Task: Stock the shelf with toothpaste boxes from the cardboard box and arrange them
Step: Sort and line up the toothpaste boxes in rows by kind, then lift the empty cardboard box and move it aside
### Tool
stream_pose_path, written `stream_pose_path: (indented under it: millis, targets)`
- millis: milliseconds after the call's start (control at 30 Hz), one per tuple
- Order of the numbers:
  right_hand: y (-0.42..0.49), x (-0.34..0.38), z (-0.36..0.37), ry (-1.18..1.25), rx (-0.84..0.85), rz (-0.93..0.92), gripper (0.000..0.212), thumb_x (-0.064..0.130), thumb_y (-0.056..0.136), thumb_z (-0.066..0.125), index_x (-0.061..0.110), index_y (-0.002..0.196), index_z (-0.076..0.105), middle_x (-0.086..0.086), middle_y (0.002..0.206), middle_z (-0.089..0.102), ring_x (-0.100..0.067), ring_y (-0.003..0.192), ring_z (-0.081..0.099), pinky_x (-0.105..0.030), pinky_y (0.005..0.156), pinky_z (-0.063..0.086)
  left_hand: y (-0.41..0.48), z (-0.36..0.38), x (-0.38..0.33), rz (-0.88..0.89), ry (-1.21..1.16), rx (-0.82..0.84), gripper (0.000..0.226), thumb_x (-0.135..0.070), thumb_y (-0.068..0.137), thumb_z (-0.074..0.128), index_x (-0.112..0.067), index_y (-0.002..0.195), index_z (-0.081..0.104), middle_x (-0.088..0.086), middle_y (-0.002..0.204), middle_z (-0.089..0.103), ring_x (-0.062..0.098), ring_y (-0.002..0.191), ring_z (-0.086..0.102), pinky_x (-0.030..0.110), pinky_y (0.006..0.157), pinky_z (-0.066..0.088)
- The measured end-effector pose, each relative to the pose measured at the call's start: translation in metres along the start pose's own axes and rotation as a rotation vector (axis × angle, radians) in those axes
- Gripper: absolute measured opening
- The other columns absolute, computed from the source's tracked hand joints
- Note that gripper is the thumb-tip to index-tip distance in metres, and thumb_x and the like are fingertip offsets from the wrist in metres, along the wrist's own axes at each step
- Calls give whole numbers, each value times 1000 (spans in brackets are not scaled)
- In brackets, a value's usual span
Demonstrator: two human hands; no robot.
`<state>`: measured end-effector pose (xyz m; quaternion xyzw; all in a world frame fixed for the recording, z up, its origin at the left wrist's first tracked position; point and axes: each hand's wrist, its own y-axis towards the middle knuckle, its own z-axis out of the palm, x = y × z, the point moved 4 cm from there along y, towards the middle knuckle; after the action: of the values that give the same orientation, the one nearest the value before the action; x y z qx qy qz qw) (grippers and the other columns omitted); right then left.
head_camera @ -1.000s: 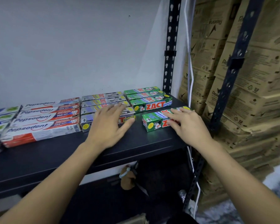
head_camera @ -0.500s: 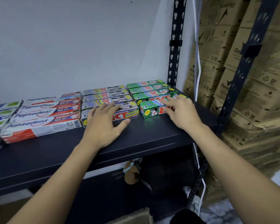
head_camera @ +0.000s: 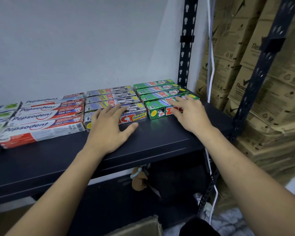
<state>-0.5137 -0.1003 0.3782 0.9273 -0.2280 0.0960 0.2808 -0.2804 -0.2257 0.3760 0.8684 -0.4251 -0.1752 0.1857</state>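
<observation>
The black shelf (head_camera: 160,142) spans the view, with stacked cartons (head_camera: 271,99) behind its right upright. On it, from left to right, lie a block of Pepsodent boxes (head_camera: 41,120), a block of silver boxes (head_camera: 109,97) and a block of green boxes (head_camera: 160,90), each running back toward the wall. A flap of the cardboard box (head_camera: 140,225) shows at the bottom edge, probably the supply. The front green box (head_camera: 157,111) has just changed place: a second ago it sat forward on the shelf, skewed and apart from its row; now it is pushed back against the green box behind and lies nearly square with it, level with the front silver box beside it. The right hand (head_camera: 189,113) lies across its top with fingers straight and spread, pressing rather than gripping. The left hand (head_camera: 109,126) stays flat on the front silver box, fingers spread, thumb out on the shelf. That box looks placed, so the next step is likely fetching another.
</observation>
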Motion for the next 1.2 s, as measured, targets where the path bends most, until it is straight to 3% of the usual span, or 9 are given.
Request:
stream_pose_path:
  millis: [367,500,600,733,1033,1100,1200]
  targets:
    - [3,-4,4,5,48,-5,42,38,97,53,37,139,51,2,150,44,-27,143,29,-48,116,27,-2,-2,-3,8,2,7,87,-81,79,24,-30,147,43,-3,158,35,21,149,23,45,121,9]
    - [1,-1,3,-61,71,-19,46,43,97,50,37,143,46,-2,153,39,-32,145,24,-53,117,19,-2,-7,-6,51,-26,-41,74,-73,85,36,-29,142,50,-4,155,41,21,148,25,46,119,11]
    - [-6,7,-6,-79,-24,-47,50,43,97,50,32,145,44,-8,153,39,-36,144,25,-56,116,12,-12,-24,-14,129,-78,-213,52,-57,89,49,-26,128,64,-6,141,57,21,140,39,47,113,22]
    - [-48,32,-23,34,-242,-106,42,36,93,54,24,133,60,-1,139,56,-29,131,44,-50,111,33,-47,-49,-19,137,-121,-364,36,-44,89,60,-26,120,68,-10,128,65,21,127,49,46,103,34]
    - [-198,117,1,61,-286,-218,26,32,90,59,22,111,70,9,114,65,-22,107,52,-37,88,43,-183,-62,-12,131,58,-236,39,-42,90,56,-18,119,67,-1,107,70,26,94,59,41,77,46]
    - [-225,123,26,54,-218,-243,24,33,89,59,21,107,70,7,108,65,-23,101,53,-38,82,44,-215,-48,0,121,99,-160,38,-42,90,54,-18,116,68,-2,102,70,25,90,60,41,75,47]
    - [-255,123,82,-21,43,-210,31,39,87,56,23,112,67,3,108,65,-26,98,54,-39,78,47,-260,-10,31,15,157,41,42,-45,90,49,-21,119,66,-3,107,69,23,95,62,38,79,47]
